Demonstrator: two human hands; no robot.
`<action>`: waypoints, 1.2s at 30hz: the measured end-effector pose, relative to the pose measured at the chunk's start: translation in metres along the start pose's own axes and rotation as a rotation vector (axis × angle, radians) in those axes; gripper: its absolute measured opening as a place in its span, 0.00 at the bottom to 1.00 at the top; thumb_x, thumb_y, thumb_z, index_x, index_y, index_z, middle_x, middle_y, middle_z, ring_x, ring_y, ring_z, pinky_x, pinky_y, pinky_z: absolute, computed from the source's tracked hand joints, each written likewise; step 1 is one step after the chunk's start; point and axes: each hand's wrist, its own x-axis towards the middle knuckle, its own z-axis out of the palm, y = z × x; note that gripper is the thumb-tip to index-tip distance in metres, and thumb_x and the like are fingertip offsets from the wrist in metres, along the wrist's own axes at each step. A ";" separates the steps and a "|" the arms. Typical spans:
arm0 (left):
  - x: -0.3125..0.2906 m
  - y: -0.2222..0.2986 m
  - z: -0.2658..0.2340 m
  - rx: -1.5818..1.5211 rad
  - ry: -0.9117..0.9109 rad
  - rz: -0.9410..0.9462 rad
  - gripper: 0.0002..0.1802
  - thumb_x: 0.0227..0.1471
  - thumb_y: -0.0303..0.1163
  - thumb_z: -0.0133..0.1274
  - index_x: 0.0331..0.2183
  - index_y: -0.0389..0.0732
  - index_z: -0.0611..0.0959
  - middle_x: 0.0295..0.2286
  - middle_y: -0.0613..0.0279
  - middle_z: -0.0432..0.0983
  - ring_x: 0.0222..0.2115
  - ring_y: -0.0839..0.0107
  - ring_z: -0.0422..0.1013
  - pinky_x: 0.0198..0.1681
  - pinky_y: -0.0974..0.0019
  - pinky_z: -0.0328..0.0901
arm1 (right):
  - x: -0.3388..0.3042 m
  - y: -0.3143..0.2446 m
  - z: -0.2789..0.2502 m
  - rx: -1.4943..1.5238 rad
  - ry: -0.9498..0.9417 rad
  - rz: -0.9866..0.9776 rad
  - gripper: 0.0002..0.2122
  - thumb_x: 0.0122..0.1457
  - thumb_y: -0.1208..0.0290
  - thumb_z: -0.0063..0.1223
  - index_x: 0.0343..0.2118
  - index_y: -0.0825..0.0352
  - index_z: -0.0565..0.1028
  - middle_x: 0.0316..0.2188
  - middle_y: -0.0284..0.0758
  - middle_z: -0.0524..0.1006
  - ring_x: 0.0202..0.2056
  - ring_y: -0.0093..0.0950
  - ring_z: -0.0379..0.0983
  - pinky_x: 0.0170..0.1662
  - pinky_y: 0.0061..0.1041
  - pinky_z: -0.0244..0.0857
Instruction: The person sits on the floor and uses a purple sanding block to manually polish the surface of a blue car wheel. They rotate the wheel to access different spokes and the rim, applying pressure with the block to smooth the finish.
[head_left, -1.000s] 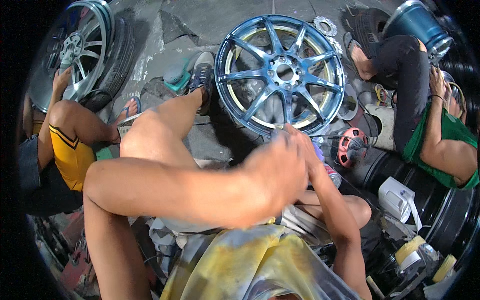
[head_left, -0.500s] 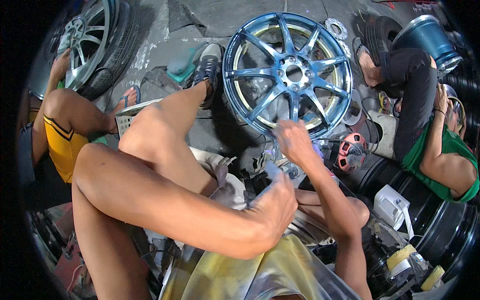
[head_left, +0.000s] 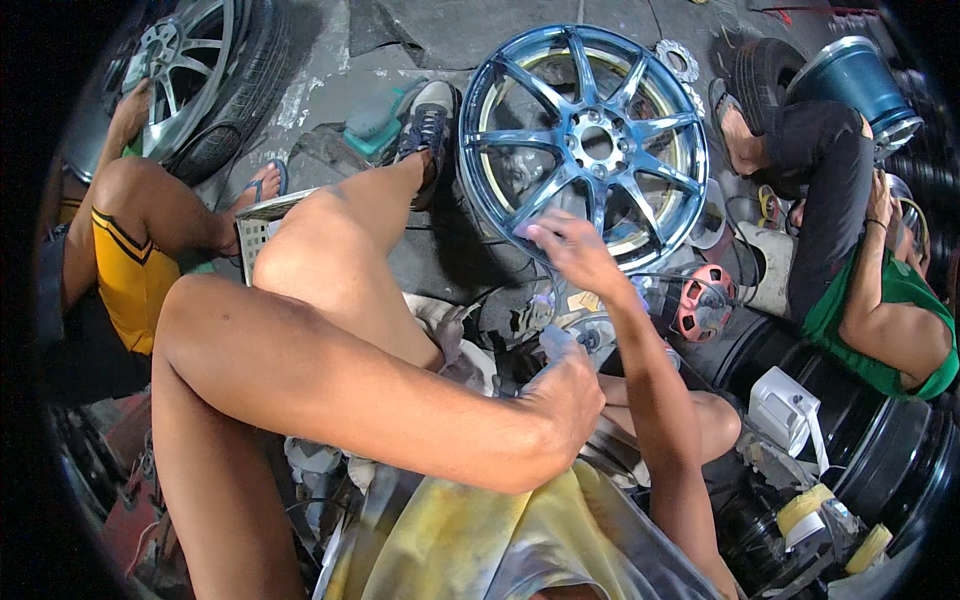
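A shiny blue alloy wheel (head_left: 580, 135) with several spokes lies on the floor before me. My right hand (head_left: 578, 255) is closed at its near rim, the fingertips pinching a small pinkish-lilac piece (head_left: 524, 229) against the rim's lower left. What that piece is made of I cannot tell. Nearer my body, my left hand (head_left: 567, 395) is closed round a pale blue, soft-looking piece (head_left: 557, 342), which sticks up past the fingers, apart from the wheel. Its kind is unclear; my hand hides most of it.
A person on the left touches a silver wheel (head_left: 165, 60) beside a tyre (head_left: 262, 75). Another person in green (head_left: 875, 310) sits on the right, near a blue wheel barrel (head_left: 860, 85). A teal container (head_left: 372, 130), a red-and-black round object (head_left: 705, 303) and dark rims (head_left: 890, 470) lie around.
My right hand has moved left along the wheel's near rim, and the lilac piece now shows. My left hand stays nearly in place. The view has shifted slightly.
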 end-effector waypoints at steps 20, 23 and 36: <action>0.013 0.000 -0.005 0.081 -0.063 0.011 0.16 0.52 0.37 0.51 0.38 0.39 0.85 0.38 0.51 0.77 0.42 0.56 0.70 0.50 0.48 0.62 | -0.069 0.014 -0.019 0.165 0.364 0.074 0.07 0.52 0.76 0.58 0.33 0.68 0.73 0.29 0.35 0.75 0.31 0.31 0.73 0.36 0.29 0.68; 0.011 0.001 -0.001 0.078 -0.040 0.006 0.16 0.52 0.37 0.51 0.38 0.39 0.85 0.37 0.52 0.77 0.42 0.57 0.70 0.51 0.48 0.62 | -0.065 -0.003 -0.003 -0.256 0.250 -0.088 0.10 0.48 0.77 0.57 0.35 0.69 0.74 0.31 0.39 0.72 0.37 0.38 0.72 0.40 0.34 0.69; 0.020 0.002 0.004 0.084 0.008 -0.024 0.13 0.50 0.36 0.54 0.37 0.42 0.86 0.38 0.58 0.78 0.42 0.61 0.71 0.45 0.58 0.62 | -0.050 0.016 0.018 -0.250 0.128 -0.140 0.10 0.53 0.77 0.46 0.36 0.70 0.77 0.30 0.42 0.71 0.36 0.43 0.70 0.40 0.39 0.66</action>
